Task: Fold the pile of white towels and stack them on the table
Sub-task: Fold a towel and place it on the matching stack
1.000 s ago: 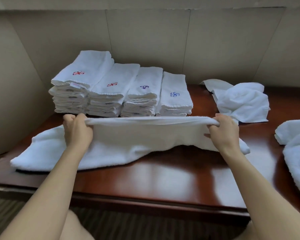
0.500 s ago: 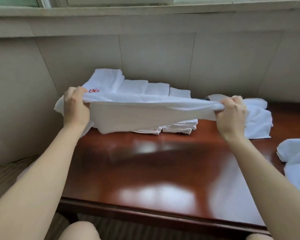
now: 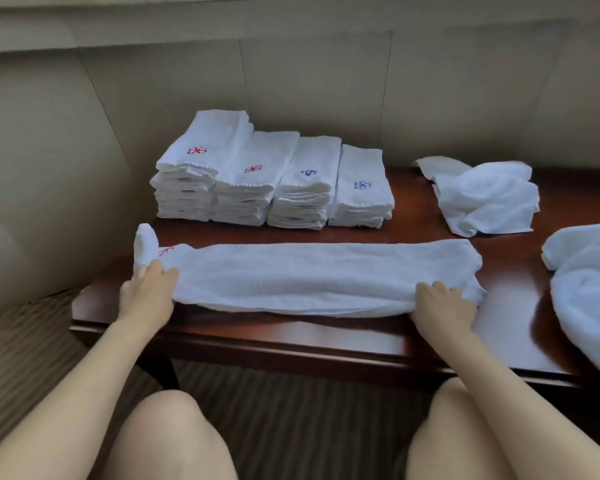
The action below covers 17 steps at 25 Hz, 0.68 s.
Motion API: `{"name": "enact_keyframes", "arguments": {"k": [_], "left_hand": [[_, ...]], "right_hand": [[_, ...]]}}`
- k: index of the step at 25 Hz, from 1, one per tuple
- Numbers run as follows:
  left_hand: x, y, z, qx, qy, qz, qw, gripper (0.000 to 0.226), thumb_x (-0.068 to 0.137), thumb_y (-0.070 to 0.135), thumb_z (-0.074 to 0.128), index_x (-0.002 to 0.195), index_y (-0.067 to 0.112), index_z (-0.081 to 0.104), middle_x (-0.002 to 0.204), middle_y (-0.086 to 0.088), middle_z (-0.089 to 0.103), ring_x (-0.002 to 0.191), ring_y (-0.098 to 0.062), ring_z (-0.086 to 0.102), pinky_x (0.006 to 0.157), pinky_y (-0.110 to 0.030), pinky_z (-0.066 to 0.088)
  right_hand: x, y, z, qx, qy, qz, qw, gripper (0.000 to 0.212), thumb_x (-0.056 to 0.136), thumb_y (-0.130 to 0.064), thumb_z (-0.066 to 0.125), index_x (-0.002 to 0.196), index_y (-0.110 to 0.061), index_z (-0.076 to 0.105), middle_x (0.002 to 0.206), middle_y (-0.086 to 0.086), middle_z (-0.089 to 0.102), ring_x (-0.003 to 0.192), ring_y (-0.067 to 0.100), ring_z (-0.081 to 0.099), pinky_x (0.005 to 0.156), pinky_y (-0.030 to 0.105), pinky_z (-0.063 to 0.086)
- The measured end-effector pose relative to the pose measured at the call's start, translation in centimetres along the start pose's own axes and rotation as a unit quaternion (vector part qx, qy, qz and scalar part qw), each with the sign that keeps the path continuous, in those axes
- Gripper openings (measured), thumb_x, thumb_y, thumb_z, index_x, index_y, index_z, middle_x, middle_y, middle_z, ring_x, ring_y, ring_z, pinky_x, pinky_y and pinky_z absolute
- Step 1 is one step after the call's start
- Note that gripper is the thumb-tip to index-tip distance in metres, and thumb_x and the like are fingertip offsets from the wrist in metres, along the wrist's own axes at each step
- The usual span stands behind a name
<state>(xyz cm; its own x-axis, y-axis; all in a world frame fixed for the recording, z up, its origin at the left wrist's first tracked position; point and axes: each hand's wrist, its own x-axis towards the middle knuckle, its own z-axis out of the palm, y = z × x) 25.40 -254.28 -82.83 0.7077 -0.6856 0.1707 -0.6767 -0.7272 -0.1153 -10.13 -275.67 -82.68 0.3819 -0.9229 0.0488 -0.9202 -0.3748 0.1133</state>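
Observation:
A white towel [image 3: 309,275], folded lengthwise into a long strip, lies across the front of the dark wooden table [image 3: 326,337]. My left hand [image 3: 149,289] grips its near edge at the left end, where a corner with a red emblem sticks up. My right hand [image 3: 442,303] grips the near edge toward the right end. Behind the strip stand several stacks of folded white towels [image 3: 271,181] with red and blue emblems. A crumpled unfolded towel [image 3: 485,199] lies at the back right, and more loose towels [image 3: 589,289] sit at the right edge.
A beige panelled wall runs close behind and to the left of the table. Striped carpet lies below the table's front edge. My bare knees show under the near edge of the table.
The towel was held up in the air stretched between both hands. It now lies flat on the table as a folded strip, and both hands have come down to its near edge.

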Motion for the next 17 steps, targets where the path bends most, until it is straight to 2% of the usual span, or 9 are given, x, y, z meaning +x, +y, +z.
{"name": "enact_keyframes", "arguments": {"k": [2, 4, 7, 10, 12, 14, 17], "left_hand": [[-0.6, -0.2, -0.8, 0.008, -0.025, -0.048, 0.998, 0.036, 0.087, 0.004, 0.043, 0.121, 0.016, 0.048, 0.117, -0.010, 0.041, 0.119, -0.029, 0.038, 0.080, -0.038, 0.042], [-0.5, -0.3, -1.6, 0.006, -0.064, -0.076, 0.995, 0.033, 0.091, 0.010, 0.044, 0.123, 0.015, 0.047, 0.119, -0.012, 0.048, 0.115, -0.029, 0.046, 0.082, -0.037, 0.045], [-0.2, -1.1, -2.8, -0.060, -0.109, -0.114, 0.986, 0.026, 0.092, 0.016, 0.048, 0.116, 0.014, 0.056, 0.114, -0.009, 0.060, 0.105, -0.026, 0.056, 0.083, -0.035, 0.045], [-1.0, -2.1, -2.7, -0.098, -0.082, -0.097, 0.987, 0.028, 0.092, 0.024, 0.050, 0.119, 0.019, 0.054, 0.117, -0.011, 0.050, 0.102, -0.030, 0.053, 0.076, -0.034, 0.042], [-1.8, -2.7, -2.5, -0.117, -0.070, -0.093, 0.986, 0.029, 0.093, 0.025, 0.048, 0.120, 0.018, 0.055, 0.120, -0.013, 0.041, 0.107, -0.033, 0.047, 0.077, -0.036, 0.042], [-2.1, -3.5, -2.7, -0.117, -0.056, -0.082, 0.988, 0.025, 0.092, 0.023, 0.047, 0.111, 0.014, 0.059, 0.118, -0.011, 0.038, 0.110, -0.031, 0.042, 0.078, -0.037, 0.042], [-2.2, -4.0, -4.3, -0.117, -0.042, -0.037, 0.992, 0.019, 0.088, 0.023, 0.045, 0.079, 0.010, 0.055, 0.108, -0.012, 0.047, 0.101, -0.031, 0.045, 0.076, -0.035, 0.039]], "right_hand": [[-0.7, -0.1, -0.7, 0.012, -0.022, 0.014, 1.000, 0.022, 0.092, -0.015, 0.047, 0.113, -0.018, 0.054, 0.112, 0.002, 0.054, 0.108, 0.025, 0.054, 0.072, 0.030, 0.034], [-0.9, -0.6, -1.8, -0.001, -0.051, 0.000, 0.999, 0.029, 0.092, -0.016, 0.047, 0.119, -0.017, 0.054, 0.119, 0.004, 0.053, 0.114, 0.026, 0.051, 0.078, 0.031, 0.037], [-1.1, -3.5, -3.5, -0.010, -0.039, -0.120, 0.992, 0.033, 0.093, -0.027, 0.049, 0.124, -0.017, 0.051, 0.124, 0.007, 0.048, 0.117, 0.029, 0.046, 0.089, 0.035, 0.040], [-1.8, -8.4, -4.5, 0.078, -0.034, -0.235, 0.968, 0.040, 0.094, -0.039, 0.050, 0.129, -0.018, 0.048, 0.126, 0.006, 0.049, 0.118, 0.028, 0.046, 0.092, 0.039, 0.040], [-2.3, -10.9, -3.9, 0.109, -0.048, -0.267, 0.956, 0.038, 0.096, -0.035, 0.049, 0.129, -0.016, 0.049, 0.126, 0.006, 0.051, 0.115, 0.027, 0.050, 0.089, 0.038, 0.042], [-2.1, -12.2, -3.2, 0.096, -0.069, -0.268, 0.956, 0.028, 0.096, -0.021, 0.047, 0.121, -0.013, 0.054, 0.122, 0.007, 0.056, 0.108, 0.027, 0.055, 0.081, 0.034, 0.044], [-1.6, -12.6, -3.8, 0.040, -0.129, -0.280, 0.950, 0.023, 0.090, -0.011, 0.048, 0.108, -0.011, 0.061, 0.111, 0.009, 0.062, 0.090, 0.025, 0.058, 0.069, 0.029, 0.041]]}}
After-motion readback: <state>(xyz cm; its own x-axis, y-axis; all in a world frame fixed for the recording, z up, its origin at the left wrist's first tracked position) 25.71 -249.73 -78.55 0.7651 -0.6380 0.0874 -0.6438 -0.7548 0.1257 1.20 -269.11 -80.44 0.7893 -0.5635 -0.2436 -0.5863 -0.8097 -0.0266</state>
